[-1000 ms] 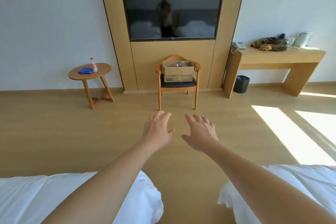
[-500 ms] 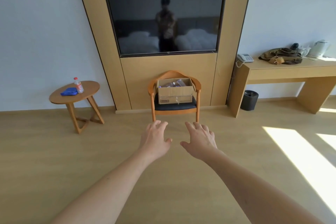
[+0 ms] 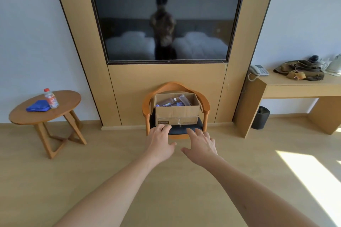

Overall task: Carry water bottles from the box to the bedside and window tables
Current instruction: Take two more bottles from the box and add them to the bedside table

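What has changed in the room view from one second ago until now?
The person walked toward the chair; the white beds dropped out of view, and the cardboard box looms nearer. The left hand and right hand stayed open, held forward, holding nothing. The bottle on the round table did not move.

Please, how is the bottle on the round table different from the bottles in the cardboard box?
The bottle on the round table stands upright; the bottles in the box lie tilted or flat. The table bottle has a red cap and a red label; the box bottles look bluish or purple. The table bottle is alone beside a blue cloth; the box bottles lie together inside the cardboard box. All look like clear plastic.
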Motion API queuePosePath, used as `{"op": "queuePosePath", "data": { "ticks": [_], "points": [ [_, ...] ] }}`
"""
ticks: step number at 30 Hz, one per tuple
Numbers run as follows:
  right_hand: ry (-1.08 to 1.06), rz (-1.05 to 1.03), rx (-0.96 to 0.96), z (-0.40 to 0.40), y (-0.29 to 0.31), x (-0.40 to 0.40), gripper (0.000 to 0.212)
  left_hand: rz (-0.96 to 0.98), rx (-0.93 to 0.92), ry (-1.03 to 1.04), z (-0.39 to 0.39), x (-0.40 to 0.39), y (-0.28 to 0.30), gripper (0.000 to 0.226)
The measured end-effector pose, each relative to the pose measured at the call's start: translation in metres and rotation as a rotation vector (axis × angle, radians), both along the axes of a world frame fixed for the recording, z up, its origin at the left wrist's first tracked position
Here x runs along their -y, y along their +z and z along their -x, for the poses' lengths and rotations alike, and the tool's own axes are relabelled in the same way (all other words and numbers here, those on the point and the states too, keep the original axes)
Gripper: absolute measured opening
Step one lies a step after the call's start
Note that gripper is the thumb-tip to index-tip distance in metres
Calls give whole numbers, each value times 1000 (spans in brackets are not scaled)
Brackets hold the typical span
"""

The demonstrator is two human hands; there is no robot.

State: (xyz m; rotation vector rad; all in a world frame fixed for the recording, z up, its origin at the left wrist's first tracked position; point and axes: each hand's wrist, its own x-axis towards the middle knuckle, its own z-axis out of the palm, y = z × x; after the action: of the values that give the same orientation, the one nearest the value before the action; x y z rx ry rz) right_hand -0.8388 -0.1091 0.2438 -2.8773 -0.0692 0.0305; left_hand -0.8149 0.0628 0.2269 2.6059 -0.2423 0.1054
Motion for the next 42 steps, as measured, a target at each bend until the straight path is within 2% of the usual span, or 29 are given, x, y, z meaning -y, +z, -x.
{"op": "queuePosePath", "data": {
  "ticks": [8, 14, 26, 31, 35, 42],
  "points": [
    [-48, -20, -68, -168, -10, -21, 82, -27, -42, -30, -177, -25, -10, 64],
    [-36, -42, -110, -291, -33, -26, 71, -53, -60, -19, -290, -32, -35, 65],
    [-37, -130, -272, -532, -90, 10, 78, -108, -140, 51, -516, -6, -71, 65],
    [-50, -164, -343, -602, -110, 16, 79, -130, -219, 50, -585, 1, -89, 60],
    [-45, -175, -411, -642, -130, 23, 75, -142, -293, 29, -633, 5, -108, 64],
    [-162, -178, -504, -719, -169, 28, 68, -94, -360, -51, -720, 11, -156, 62]
  ]
}}
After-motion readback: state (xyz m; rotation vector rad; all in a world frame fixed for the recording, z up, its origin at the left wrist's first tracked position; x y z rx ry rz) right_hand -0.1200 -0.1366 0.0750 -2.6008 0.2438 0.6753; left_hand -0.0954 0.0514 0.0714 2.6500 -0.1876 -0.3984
